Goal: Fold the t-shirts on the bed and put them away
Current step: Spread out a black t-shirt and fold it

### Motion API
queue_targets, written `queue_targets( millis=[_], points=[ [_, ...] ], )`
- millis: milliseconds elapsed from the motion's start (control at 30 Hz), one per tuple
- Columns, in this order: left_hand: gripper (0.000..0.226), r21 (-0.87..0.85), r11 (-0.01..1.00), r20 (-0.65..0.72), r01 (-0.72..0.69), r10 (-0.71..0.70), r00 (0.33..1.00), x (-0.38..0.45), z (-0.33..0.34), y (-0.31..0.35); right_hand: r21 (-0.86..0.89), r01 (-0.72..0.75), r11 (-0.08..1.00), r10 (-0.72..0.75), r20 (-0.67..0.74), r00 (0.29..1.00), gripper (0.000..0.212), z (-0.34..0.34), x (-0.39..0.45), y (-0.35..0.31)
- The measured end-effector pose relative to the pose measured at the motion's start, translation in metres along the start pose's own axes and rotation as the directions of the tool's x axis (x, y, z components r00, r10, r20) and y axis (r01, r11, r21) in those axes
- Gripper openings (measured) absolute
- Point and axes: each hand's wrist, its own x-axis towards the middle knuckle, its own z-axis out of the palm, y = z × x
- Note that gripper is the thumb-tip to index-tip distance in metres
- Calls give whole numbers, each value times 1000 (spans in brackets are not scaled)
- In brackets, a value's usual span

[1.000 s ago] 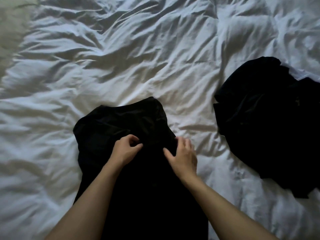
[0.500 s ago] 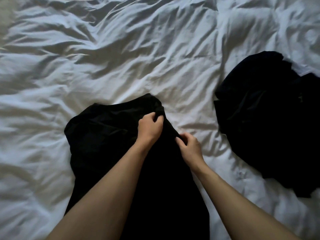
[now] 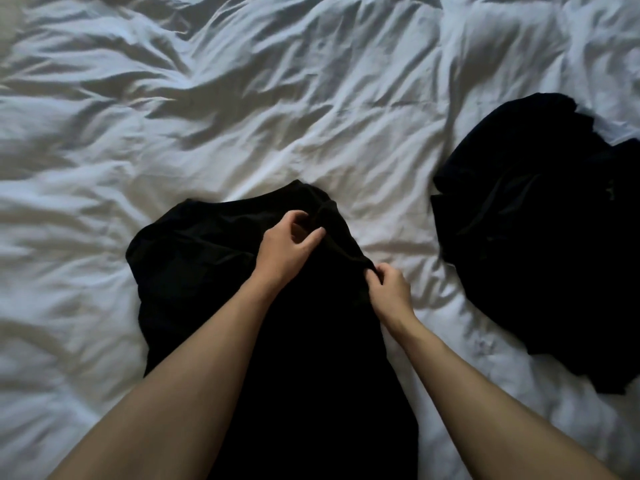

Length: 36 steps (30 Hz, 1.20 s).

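Two black garments lie on a wide bed [image 3: 242,109] covered in rumpled white bedding, seen from above through a head-worn camera. The bedding fills nearly the whole view, creased into deep folds and shadows.

The nearer black t-shirt [image 3: 194,258] is spread lengthwise at the centre, running from the bottom edge of the view up to a rounded far end near the middle. Its surface is so dark that seams and sleeves are hard to make out.

A second heap of black clothing [image 3: 540,244] sits crumpled at the right side, well apart from the first, with a strip of white bedding between them. Whether it is one shirt or several cannot be told.

Two bare forearms reach in from the bottom of the view, over the central t-shirt. The left hand [image 3: 284,247] rests near the shirt's far end, fingers curled and gathering a bunched ridge of fabric against the thumb. The right hand [image 3: 389,289] is at the shirt's right edge, its fingertips pinching a small fold of the black cloth.
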Motion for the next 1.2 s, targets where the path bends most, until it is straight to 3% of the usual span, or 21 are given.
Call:
queue_targets(
  millis=[100,167,267,400,467,567,667,767,833,867,967,1033,1200],
  points=[
    [46,118,992,126,-50,35,991,-17,-22,-25,-120,-62,991,65,17,998,28,2,1,-5],
    [48,303,948,247,-99,22,969,-20,-36,-37,-179,-80,981,88,39,995,26,4,-1,-10],
    [18,387,916,314,-102,-27,949,-20,-44,-40,-200,-42,979,56,65,996,28,6,-6,-12],
    [20,240,966,49,93,-107,993,-20,-39,-33,-211,-27,977,43,70,997,24,7,-15,0],
    [25,272,952,13,138,-148,989,-20,-38,-34,-267,2,964,2,15,1000,24,8,-19,-2],
    [26,403,914,-51,51,-34,998,-27,-39,-39,-298,152,942,-188,-96,977,56,12,-15,-22],
    [42,541,835,-370,94,136,919,-29,-56,-49,-267,263,927,-297,-98,950,75,16,8,-56],
    [58,387,864,-586,323,-40,809,-23,-88,-73,-250,288,925,-299,-9,954,69,21,36,-80],
    [63,269,852,-619,450,-205,758,-14,-109,-94,-455,311,835,-309,81,948,73,27,45,-82],
    [63,268,832,-615,486,-241,751,-11,-118,-102,-591,342,730,-325,140,935,76,31,47,-79],
    [58,353,806,-537,476,-243,808,-8,-131,-116,-761,419,495,-334,279,900,74,44,44,-64],
    [54,339,837,-463,429,-248,851,-8,-133,-122,-782,396,481,-327,259,909,72,49,46,-62],
    [49,242,904,-429,353,-227,875,-3,-145,-134,-792,313,524,-419,81,905,71,55,62,-77]
  ],
)
